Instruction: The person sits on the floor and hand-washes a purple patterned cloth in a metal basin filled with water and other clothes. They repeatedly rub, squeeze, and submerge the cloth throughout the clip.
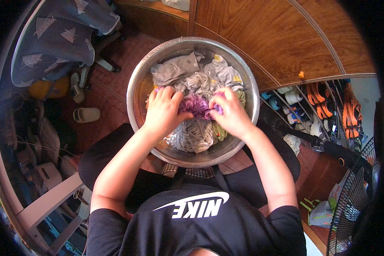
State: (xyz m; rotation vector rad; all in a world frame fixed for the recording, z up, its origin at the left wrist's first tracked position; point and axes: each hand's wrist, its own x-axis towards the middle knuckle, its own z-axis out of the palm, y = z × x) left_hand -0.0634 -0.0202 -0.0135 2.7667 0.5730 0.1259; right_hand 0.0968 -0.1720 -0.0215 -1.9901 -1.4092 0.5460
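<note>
A round metal basin (132,124) stands in front of me with wet cloths in it. Across its middle lies a bunched purple patterned cloth (195,107). My left hand (164,108) grips this cloth from the left, palm down. On the other side, my right hand (228,110) pinches it between thumb and fingers. Behind it sit a flat grey cloth (176,68) and a pale crumpled cloth (222,72) with yellow patches. Nearer to me is a grey striped bundle (193,136), with a yellow-green cloth (220,132) to its right.
A wooden cabinet (243,35) curves behind the basin. At right are a shoe rack (310,110) with several shoes and a black fan (350,192). At left stand a cloth-covered chair (57,41) and a pale clog (87,115) on the red floor (115,80).
</note>
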